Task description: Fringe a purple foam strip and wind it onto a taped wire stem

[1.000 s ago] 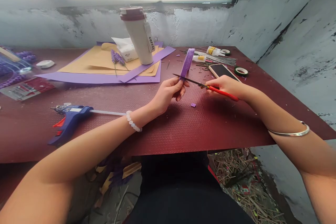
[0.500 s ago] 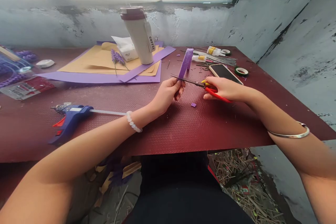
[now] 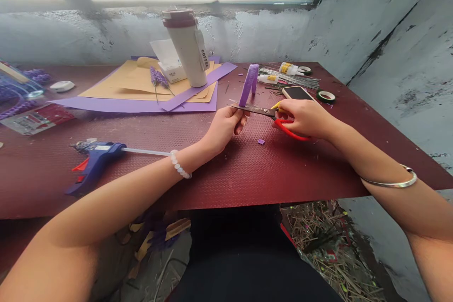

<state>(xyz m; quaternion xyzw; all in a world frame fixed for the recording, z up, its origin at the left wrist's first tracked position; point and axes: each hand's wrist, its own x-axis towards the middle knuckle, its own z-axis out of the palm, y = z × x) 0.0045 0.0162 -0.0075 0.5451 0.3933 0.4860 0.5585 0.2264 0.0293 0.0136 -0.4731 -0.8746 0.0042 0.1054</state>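
Observation:
Between the thumb and fingers of my left hand is the lower end of a purple paper strip, which rises and bends over at the top. My right hand grips the red and yellow handles of a pair of scissors. The blades lie across the strip just above my left fingertips, pointing left. Whether they cut into the strip is too small to tell. A small purple scrap rests on the table below the blades.
A blue glue gun lies at left on the red table. Behind are purple and tan sheets, a coffee tumbler and a tissue pack. A phone, wires, glue bottles and green tape sit at right.
The scissors have turned so the flat of the blades shows more, and the blades appear closer together. My right hand has shifted slightly. My left hand stays nearly still on the strip.

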